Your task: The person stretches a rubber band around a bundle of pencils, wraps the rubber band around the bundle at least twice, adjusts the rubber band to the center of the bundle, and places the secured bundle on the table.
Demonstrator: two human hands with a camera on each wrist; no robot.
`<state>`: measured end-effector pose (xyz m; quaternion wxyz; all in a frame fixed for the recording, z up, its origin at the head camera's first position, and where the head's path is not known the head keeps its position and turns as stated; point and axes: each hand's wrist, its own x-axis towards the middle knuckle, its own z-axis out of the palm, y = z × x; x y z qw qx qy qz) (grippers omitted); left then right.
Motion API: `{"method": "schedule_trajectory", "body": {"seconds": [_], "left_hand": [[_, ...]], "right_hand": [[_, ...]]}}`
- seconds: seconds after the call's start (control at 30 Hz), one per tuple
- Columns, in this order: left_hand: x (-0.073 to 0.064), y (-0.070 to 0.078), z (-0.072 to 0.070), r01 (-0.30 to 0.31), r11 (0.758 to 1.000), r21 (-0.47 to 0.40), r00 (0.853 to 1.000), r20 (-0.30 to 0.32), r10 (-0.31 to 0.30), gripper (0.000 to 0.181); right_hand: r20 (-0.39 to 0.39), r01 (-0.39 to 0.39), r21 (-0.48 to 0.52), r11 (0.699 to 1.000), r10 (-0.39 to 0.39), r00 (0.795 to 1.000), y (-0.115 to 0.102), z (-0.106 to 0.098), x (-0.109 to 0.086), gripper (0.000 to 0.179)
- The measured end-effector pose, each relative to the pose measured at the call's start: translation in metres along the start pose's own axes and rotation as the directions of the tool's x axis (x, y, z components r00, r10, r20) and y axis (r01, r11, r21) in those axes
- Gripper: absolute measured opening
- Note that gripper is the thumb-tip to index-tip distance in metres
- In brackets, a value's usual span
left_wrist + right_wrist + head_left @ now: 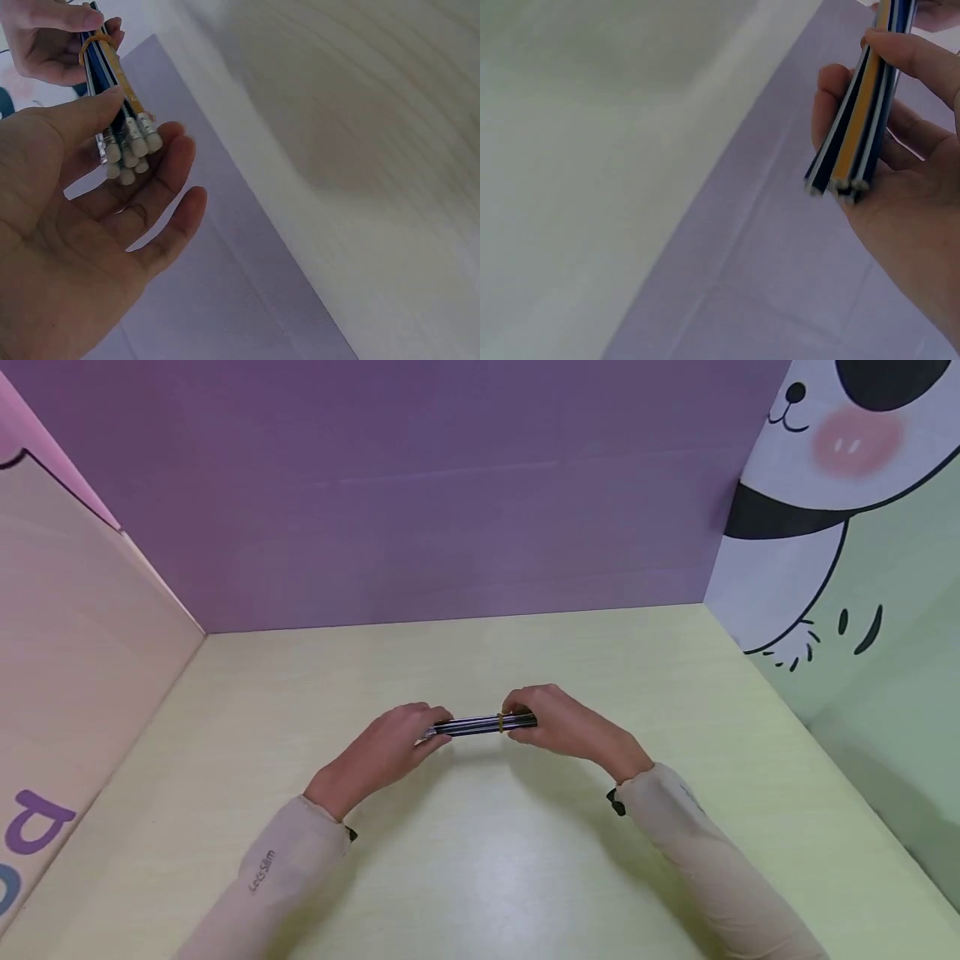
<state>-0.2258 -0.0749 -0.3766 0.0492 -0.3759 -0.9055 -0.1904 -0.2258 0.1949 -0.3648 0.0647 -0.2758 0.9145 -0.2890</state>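
Both hands hold a bundle of pencils (476, 725) level over the pale table. The pencils are dark blue with white stripes, and one is yellow-orange (859, 124). My left hand (390, 747) pinches the end with the white erasers (133, 146) between thumb and fingers. At the other end, my right hand (566, 722) grips the bundle, its thumb pressed along the top; the blunt pencil ends (840, 186) stick out past the palm. A yellowish rubber band (96, 43) goes round the pencils close to the right fingertips.
The pale wooden table (480, 860) spreads under both arms. A purple panel (450, 510) rises along its far edge. To the left stands a pinkish panel (75, 635), and to the right a green one (885, 710) with a cartoon animal.
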Motion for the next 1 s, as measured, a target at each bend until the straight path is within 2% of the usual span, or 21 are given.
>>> {"method": "schedule_trajectory", "body": {"seconds": [0.17,0.3,0.5,0.7,0.87,1.0], "left_hand": [[0.007,-0.005,0.009,-0.009,1.0,0.021,0.997,0.076,0.007,0.014],[0.011,-0.005,0.016,-0.002,0.998,0.056,0.995,0.101,-0.004,0.015],[0.009,-0.001,0.029,0.013,0.992,0.122,0.99,0.136,-0.03,0.019],[0.006,0.001,0.032,0.027,0.989,0.144,0.995,0.094,-0.041,0.026],[-0.003,0.002,0.027,0.05,0.989,0.139,0.994,0.092,-0.063,0.04],[-0.017,-0.001,0.023,0.094,0.985,0.144,0.992,0.071,-0.105,0.045]], "right_hand": [[0.015,-0.043,0.019,0.999,0.043,0.999,0.018,0.009,0.003,0.012],[0.042,-0.054,-0.018,0.998,0.055,0.998,0.025,0.017,0.005,0.014],[0.075,-0.058,-0.095,0.994,0.066,0.995,0.03,0.023,0.0,0.012],[0.079,-0.079,-0.138,0.987,0.09,0.993,0.033,0.016,-0.013,0.024],[0.092,-0.159,-0.163,0.974,0.176,0.98,0.038,0.011,-0.033,0.045],[0.017,-0.179,-0.181,0.967,0.185,0.983,0.045,0.008,-0.056,0.05]]}}
